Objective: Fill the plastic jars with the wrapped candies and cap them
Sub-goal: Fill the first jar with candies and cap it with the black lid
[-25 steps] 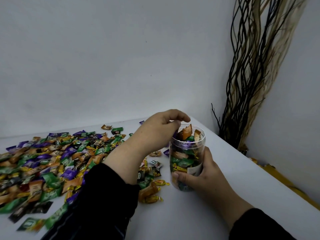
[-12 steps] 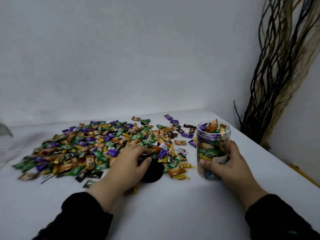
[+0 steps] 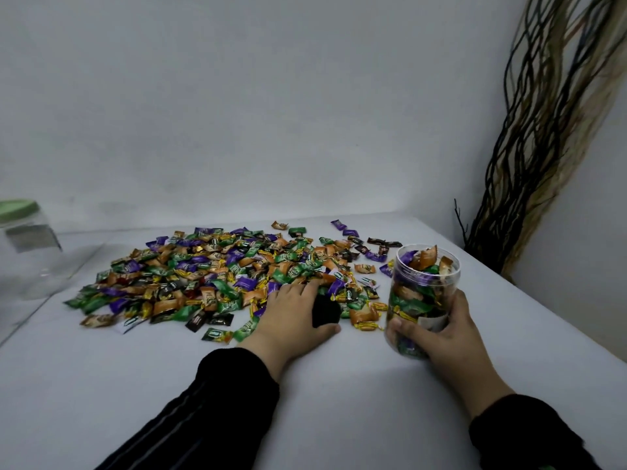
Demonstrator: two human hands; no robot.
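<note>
- Presently, plastic jar (image 3: 422,300) stands upright on the white table (image 3: 339,401) at 4 o'clock, uncapped, candies up to its rim.
- Right hand (image 3: 441,334) grips its lower wall, fingers curled round it.
- Left hand (image 3: 291,317) lies over a black lid (image 3: 325,310) at 9 o'clock of the jar; fingers curled round the lid.
- Loose wrapped candies (image 3: 220,273) crowd round the lid.
- Green-capped clear jar (image 3: 27,245) stands at far 9 o'clock; dried branches (image 3: 543,130) at 1 o'clock.

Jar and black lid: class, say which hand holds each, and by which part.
Right hand grips the jar round its lower wall. Left hand grips the lid by its rim.
</note>
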